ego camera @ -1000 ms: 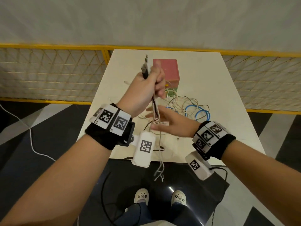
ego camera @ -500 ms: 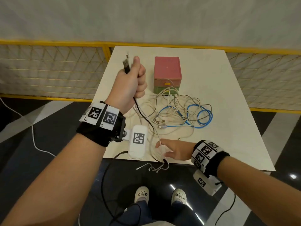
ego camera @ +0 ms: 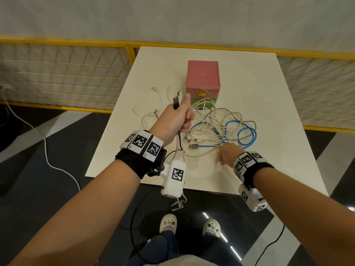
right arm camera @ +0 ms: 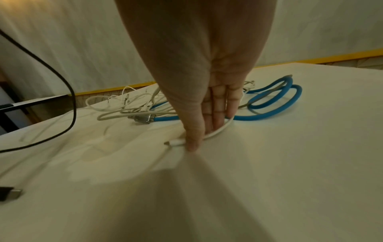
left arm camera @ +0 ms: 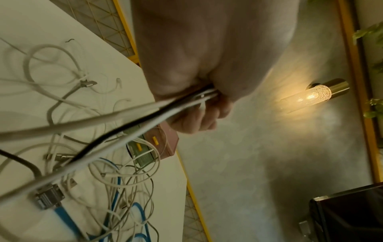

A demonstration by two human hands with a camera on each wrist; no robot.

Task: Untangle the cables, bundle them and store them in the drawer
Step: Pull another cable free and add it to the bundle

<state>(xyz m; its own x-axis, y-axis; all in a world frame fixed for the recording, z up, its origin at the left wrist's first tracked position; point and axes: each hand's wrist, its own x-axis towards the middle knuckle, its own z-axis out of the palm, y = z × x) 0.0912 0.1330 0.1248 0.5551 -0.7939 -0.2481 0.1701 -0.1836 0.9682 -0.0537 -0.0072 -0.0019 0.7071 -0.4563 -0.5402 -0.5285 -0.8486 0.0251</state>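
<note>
My left hand (ego camera: 178, 117) is raised over the white table (ego camera: 259, 89) and grips a bunch of cables (ego camera: 179, 150) in its fist, with a black USB plug (ego camera: 175, 101) sticking out the top. Their free ends hang below the table's front edge. The left wrist view shows the fist (left arm camera: 196, 113) closed round white and black strands. My right hand (ego camera: 227, 153) lies low on the table beside the tangled pile (ego camera: 213, 125). Its thumb and fingertips (right arm camera: 193, 139) pinch a white cable (right arm camera: 219, 130) near its plug. A blue cable (ego camera: 247, 135) loops through the pile. The pink and green drawer box (ego camera: 202, 77) stands behind, drawers shut.
Loose white cable ends (ego camera: 155, 112) lie left of my left hand. A yellow mesh fence (ego camera: 67, 73) runs behind the table. A white cord (ego camera: 48, 156) trails on the dark floor at left. A black cable (right arm camera: 70, 81) crosses the right wrist view.
My left hand has come down and to the right with its cables. My right hand has left the hanging ends at the front edge and moved right, up to the pile.
</note>
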